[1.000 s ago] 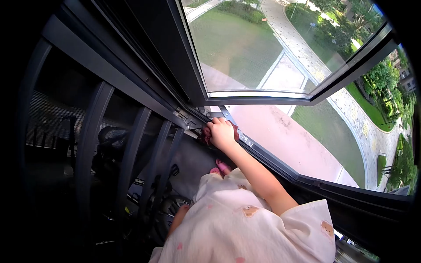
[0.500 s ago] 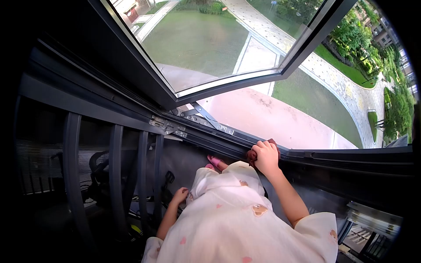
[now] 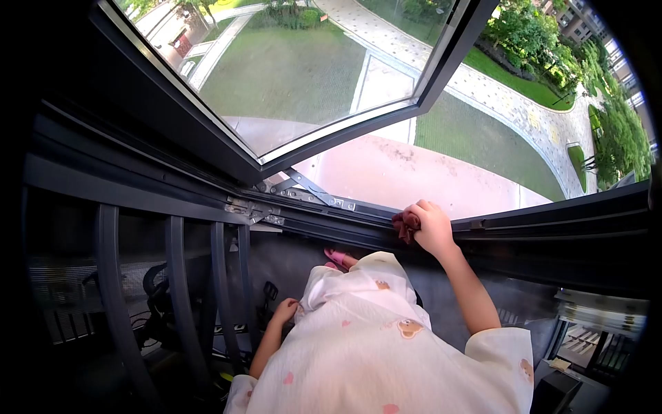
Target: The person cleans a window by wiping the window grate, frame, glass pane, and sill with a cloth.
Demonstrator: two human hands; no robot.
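Note:
My right hand (image 3: 433, 226) is closed round a crumpled dark red cloth (image 3: 407, 225), on the lower window frame (image 3: 376, 219). The cloth bulges out on the left of my fingers. Low beside my body, my left hand (image 3: 285, 310) has its fingers curled in against the edge of my pale shorts (image 3: 372, 276). Whether it grips the fabric or anything else is hidden. Above and to the left, the window sash (image 3: 338, 132) stands swung outward, joined to the frame by a metal stay arm (image 3: 310, 186).
Dark metal railing bars (image 3: 176, 276) run down the left, with a metal hinge (image 3: 255, 209) near their top. Pink sandals (image 3: 336, 257) show on my feet below the sill. Outside, far below, are a pink pavement (image 3: 372, 169), lawns and trees.
My right hand has slid a little to the right along the frame with the cloth, which shows more fully now. The view has shifted slightly; my left hand stays by the shorts.

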